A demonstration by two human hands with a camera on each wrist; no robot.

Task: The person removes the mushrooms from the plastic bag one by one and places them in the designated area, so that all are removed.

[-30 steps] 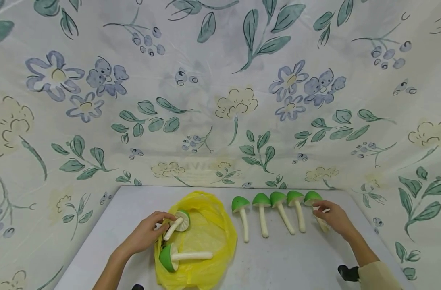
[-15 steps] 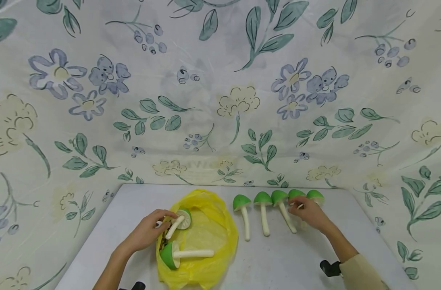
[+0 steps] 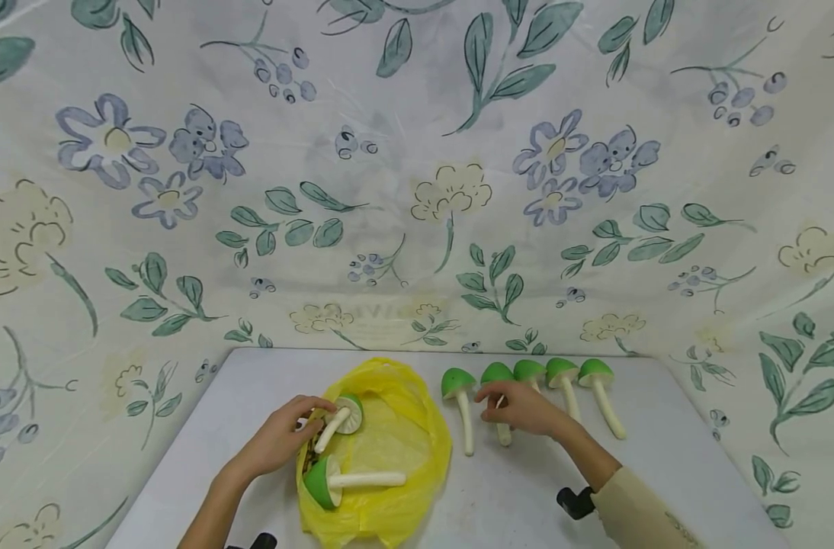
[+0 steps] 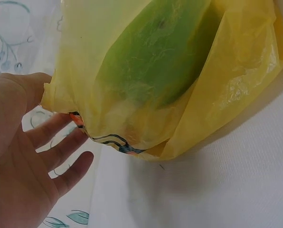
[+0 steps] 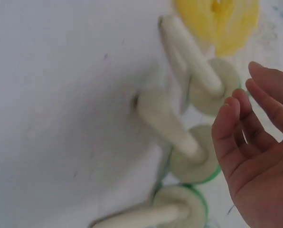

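A yellow plastic bag (image 3: 431,450) lies spread on the table, bearing two toy mushrooms with green caps and white stems. One of these mushrooms (image 3: 369,480) points its stem right; the smaller-looking upper mushroom (image 3: 349,417) leans by my left fingertips. My left hand (image 3: 278,436) pinches the bag's left edge between thumb and index finger, other fingers spread, as the left wrist view shows. A green cap (image 4: 151,57) shows through the plastic there. To the right, my right hand (image 3: 523,409) is empty with bent fingers, over the second mushroom (image 3: 497,373) of a row and partly covering it.
Several more mushrooms stand in that row, caps toward the back, from the leftmost mushroom (image 3: 466,419) to the rightmost mushroom (image 3: 601,393). They lie on a white table (image 3: 513,503). Behind rises a floral-print cloth (image 3: 389,252). Black wrist-worn devices (image 3: 576,503) sit near both wrists.
My right hand has moved left along the row, from the rightmost mushroom to the second from left, uncovering the mushrooms at the right end. My left hand has stayed at the bag's edge.
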